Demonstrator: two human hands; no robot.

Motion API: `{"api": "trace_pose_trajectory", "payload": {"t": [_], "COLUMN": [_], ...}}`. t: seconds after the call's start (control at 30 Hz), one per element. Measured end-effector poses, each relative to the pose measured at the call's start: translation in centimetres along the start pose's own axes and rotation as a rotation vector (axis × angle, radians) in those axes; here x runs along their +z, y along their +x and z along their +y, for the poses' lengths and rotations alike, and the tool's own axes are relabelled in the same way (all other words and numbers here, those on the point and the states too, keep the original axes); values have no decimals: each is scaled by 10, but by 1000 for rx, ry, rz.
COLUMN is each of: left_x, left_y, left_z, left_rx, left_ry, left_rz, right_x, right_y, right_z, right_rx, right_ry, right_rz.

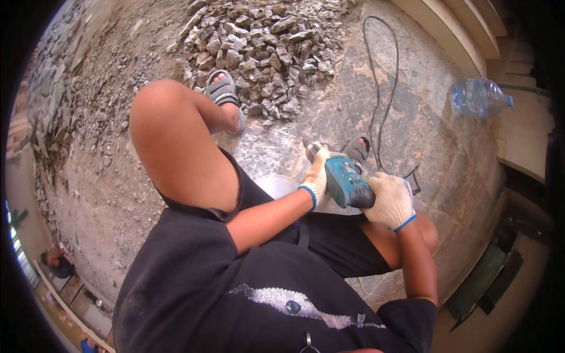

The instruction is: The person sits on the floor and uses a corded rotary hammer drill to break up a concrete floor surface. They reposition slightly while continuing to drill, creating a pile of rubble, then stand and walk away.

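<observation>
A teal and black corded power drill (345,180) is held across my lap, its front end pointing away and slightly left. My left hand (316,175), in a cream knit glove with a blue cuff, is closed round the front part beside the metal nose. At the rear, my right hand (390,200), gloved the same way, grips the handle side; its fingers are partly hidden by the drill body. The black cord (376,88) loops over the floor ahead and comes back near my right hand. What the drill's tip touches, if anything, cannot be made out.
A white round container (275,185) stands between my legs, partly covered by my left arm. A heap of broken stones (259,53) lies ahead. To the right, a large clear plastic bottle (479,98) lies by pale steps (453,35). Another person (57,263) is far left.
</observation>
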State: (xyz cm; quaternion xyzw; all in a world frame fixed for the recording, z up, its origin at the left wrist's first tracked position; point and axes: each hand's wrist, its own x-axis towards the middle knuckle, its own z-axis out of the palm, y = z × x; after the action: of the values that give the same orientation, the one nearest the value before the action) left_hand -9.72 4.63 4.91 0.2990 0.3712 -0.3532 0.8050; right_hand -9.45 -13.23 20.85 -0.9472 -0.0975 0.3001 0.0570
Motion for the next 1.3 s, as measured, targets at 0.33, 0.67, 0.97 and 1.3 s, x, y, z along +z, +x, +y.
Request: {"api": "trace_pose_trajectory", "payload": {"t": [0.33, 0.67, 0.97, 1.3], "left_x": [-26, -50, -64, -58], "left_y": [42, 61, 77, 79], "left_z": [-8, -8, -18, -29], "left_rx": [-47, -80, -70, 6], "left_ry": [-86, -45, -4, -24], "left_rz": [-112, -150, -181, -38], "right_x": [6, 20, 32, 18], "right_y": [7, 9, 4, -5], "right_z": [-10, -20, -24, -18], "right_rx": [67, 84, 102, 53], "right_ry": [22, 32, 38, 92], "right_rz": [-40, -1, 15, 110]}}
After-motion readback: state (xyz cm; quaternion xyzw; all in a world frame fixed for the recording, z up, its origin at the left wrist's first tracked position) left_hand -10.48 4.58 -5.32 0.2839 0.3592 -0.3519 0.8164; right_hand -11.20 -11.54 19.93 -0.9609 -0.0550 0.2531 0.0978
